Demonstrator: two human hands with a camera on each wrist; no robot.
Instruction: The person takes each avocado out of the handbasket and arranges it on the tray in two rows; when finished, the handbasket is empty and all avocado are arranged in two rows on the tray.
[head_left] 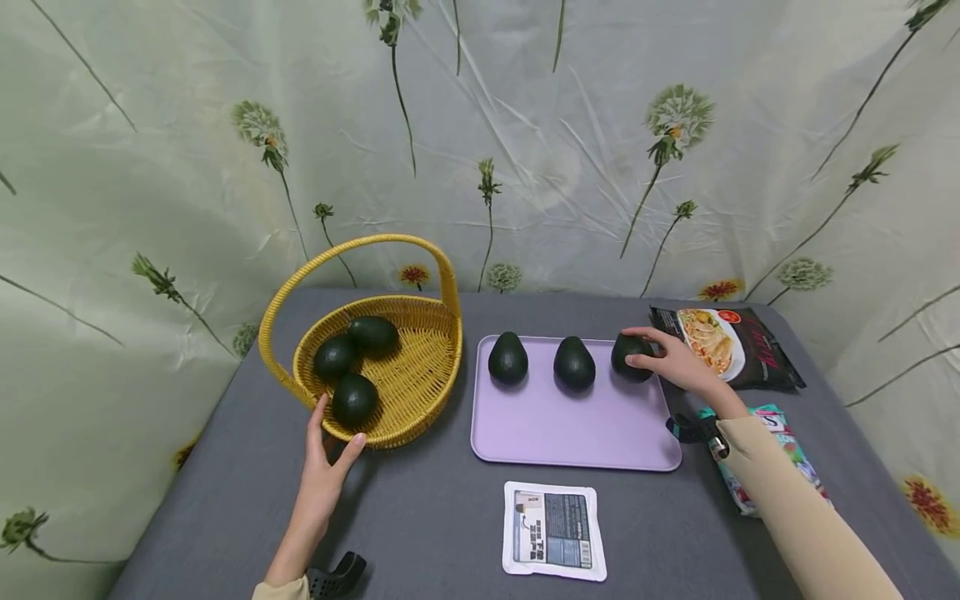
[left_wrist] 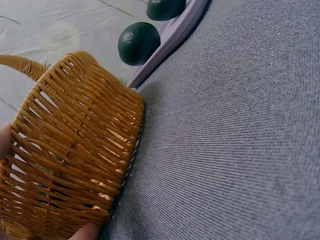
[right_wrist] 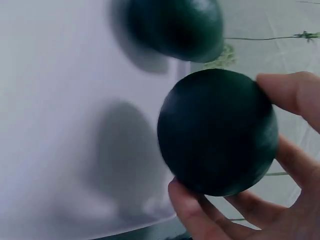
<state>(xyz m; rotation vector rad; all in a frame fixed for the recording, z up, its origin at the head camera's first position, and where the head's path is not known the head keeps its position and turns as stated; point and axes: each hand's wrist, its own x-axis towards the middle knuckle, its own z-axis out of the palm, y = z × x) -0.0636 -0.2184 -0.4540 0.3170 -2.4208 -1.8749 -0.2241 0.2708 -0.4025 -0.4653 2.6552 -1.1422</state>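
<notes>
The right hand [head_left: 675, 362] curls its fingers around an avocado [head_left: 630, 357] at the far right corner of the lilac tray [head_left: 570, 433]; the grip looks like fingertips only, so the smooth, round fruit could slip and roll off that edge. Two more avocados [head_left: 507, 358] [head_left: 573, 363] stand along the tray's far edge. The left hand [head_left: 326, 467], fingers relaxed, steadies the near rim of the wicker basket [head_left: 420, 367], which holds three avocados [head_left: 354, 398].
</notes>
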